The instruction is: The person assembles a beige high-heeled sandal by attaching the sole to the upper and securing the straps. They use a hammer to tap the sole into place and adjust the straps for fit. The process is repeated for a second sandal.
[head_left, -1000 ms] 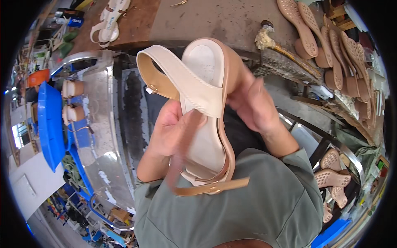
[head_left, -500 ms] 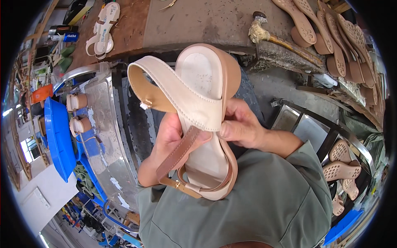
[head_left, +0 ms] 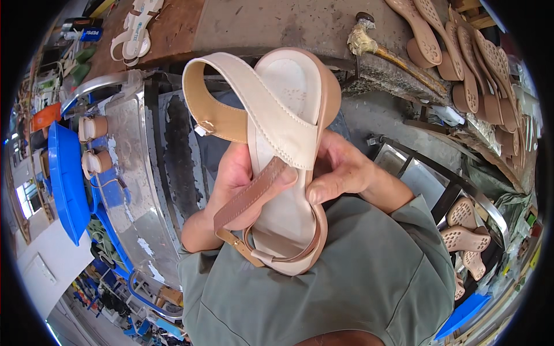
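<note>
Both hands hold one sandal (head_left: 280, 219), its heel end up and away and its toe end near my shirt. A wide cream strap (head_left: 271, 124) with a tan lining and a small buckle crosses it, looping out to the left. My left hand (head_left: 234, 184) grips the left side, thumb over the footbed beside a brown strap (head_left: 251, 196) that hangs leftward. My right hand (head_left: 349, 173) is closed round the right side, its thumb on the footbed's edge just below the cream strap; its other fingers are mostly hidden behind the sole.
A hammer (head_left: 398, 60) with a wrapped head lies on the bench (head_left: 277, 29). Tan perforated soles (head_left: 424, 40) line its right side; more soles (head_left: 464, 236) lie at lower right. Another sandal (head_left: 135, 34) lies far left. Two heeled pieces (head_left: 95, 128) sit beside a blue tray (head_left: 64, 184).
My right thumb has slid off the cream strap's lower end onto the footbed edge. The sandal sits slightly higher in view, and the surroundings have shifted left.
</note>
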Tool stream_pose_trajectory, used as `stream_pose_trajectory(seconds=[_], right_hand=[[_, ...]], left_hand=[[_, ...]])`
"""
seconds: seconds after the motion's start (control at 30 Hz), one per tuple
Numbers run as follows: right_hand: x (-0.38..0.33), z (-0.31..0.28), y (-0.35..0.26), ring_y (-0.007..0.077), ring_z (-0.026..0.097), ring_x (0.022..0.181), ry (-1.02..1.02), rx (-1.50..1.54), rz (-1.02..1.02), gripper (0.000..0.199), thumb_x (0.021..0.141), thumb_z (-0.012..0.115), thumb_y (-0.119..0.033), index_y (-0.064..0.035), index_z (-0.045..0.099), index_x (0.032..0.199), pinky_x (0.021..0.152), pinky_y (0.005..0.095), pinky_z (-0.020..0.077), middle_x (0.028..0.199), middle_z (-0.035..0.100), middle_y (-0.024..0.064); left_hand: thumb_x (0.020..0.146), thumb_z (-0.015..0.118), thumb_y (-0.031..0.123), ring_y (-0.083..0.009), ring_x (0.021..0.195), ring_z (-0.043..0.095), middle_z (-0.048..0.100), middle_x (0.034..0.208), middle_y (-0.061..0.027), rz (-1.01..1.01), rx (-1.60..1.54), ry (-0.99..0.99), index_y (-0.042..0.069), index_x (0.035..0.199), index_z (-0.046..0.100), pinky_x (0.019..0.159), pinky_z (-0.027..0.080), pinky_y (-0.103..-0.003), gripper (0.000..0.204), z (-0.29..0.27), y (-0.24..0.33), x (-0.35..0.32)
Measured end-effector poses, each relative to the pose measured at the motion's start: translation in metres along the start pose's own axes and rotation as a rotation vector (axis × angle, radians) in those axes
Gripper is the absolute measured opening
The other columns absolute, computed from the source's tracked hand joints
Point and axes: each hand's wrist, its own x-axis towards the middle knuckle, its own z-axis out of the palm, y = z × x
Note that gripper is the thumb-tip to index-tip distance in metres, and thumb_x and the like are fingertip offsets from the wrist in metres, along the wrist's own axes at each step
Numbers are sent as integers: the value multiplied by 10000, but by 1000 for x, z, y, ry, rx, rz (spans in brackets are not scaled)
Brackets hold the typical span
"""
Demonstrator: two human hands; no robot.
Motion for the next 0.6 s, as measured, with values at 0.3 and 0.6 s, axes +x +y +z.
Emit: stream_pose_trajectory(seconds=[0.3, 0.6], right_hand=[[1, -7, 9, 221, 370, 1262, -198, 102, 171, 880, 700, 781, -171, 4, 256, 1384, 1069, 378, 266, 1342, 406, 125], [-3, 9, 2, 218, 403, 1232, -92, 281, 225, 895, 658, 782, -92, -14, 263, 1384, 1042, 377, 308, 1307, 437, 118]], left_hand=[[783, 708, 112, -153, 1062, 518, 499, 1191, -95, -95, -104, -96, 22, 1340, 278, 915, 425, -320, 709, 1, 8, 0], [790, 698, 43, -148, 1095, 504, 490, 1226, -75, 52, 0, -115, 36, 1350, 277, 929, 419, -326, 701, -2, 5, -2]])
